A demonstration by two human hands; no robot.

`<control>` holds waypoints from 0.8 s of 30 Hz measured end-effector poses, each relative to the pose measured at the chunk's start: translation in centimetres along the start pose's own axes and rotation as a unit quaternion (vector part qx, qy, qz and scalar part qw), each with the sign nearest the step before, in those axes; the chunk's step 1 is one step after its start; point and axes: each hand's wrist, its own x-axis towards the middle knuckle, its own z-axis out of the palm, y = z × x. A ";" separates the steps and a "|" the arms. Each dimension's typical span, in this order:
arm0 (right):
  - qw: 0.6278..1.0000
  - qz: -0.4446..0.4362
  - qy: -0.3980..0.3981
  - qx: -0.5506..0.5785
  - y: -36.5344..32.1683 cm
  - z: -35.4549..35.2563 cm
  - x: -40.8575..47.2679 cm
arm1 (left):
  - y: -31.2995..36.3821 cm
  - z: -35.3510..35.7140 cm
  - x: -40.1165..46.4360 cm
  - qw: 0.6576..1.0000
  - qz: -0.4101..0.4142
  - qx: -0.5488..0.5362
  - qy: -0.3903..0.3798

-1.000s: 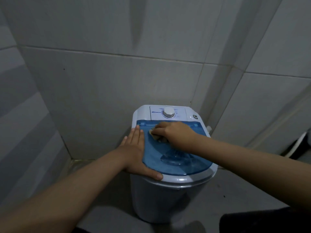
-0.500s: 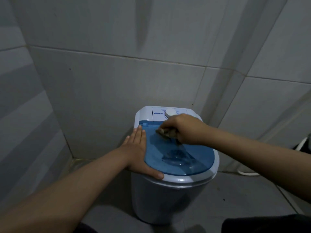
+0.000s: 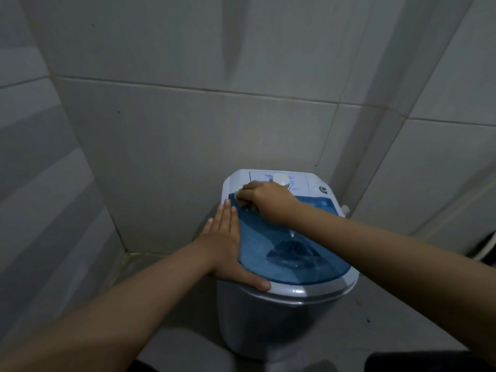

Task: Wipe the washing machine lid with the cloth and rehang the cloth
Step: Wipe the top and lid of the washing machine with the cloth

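A small white washing machine (image 3: 268,326) stands in a tiled corner, its translucent blue lid (image 3: 271,245) closed. My right hand (image 3: 268,202) presses a small crumpled cloth (image 3: 245,204) onto the lid's far left corner, just below the white control panel with its round dial (image 3: 281,179). Most of the cloth is hidden under my fingers. My left hand (image 3: 228,248) lies flat with fingers extended along the machine's left rim, thumb hooked over the front edge.
Grey tiled walls (image 3: 188,143) close in behind and on both sides. A white hose or cable (image 3: 485,244) shows at the far right edge. The floor (image 3: 389,326) around the machine is grey tile.
My right hand has slid the cloth from the lid's far middle toward its far left corner. My left hand has stayed in place on the left rim.
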 end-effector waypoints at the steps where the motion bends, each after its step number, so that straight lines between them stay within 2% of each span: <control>1: 1.000 -0.007 0.001 0.005 -0.1 0.0 -0.5 | 0.1 0.0 -0.1 1.000 -0.010 0.001 0.001; 6: 0.998 -0.043 0.012 0.037 -1.0 -0.2 -2.9 | 0.3 0.0 -0.5 0.998 -0.066 0.007 -0.007; 11: 0.993 -0.103 0.005 0.059 -2.2 -0.6 -6.2 | 0.6 -0.1 -0.8 0.997 -0.080 0.009 -0.020; 17: 0.985 -0.142 -0.049 0.083 -2.6 -1.4 -9.5 | 0.7 -0.1 -1.1 0.997 -0.077 0.000 -0.011; 24: 0.978 -0.127 -0.145 0.084 -1.9 -3.4 -12.0 | 0.5 0.1 -1.2 0.998 -0.059 0.001 0.003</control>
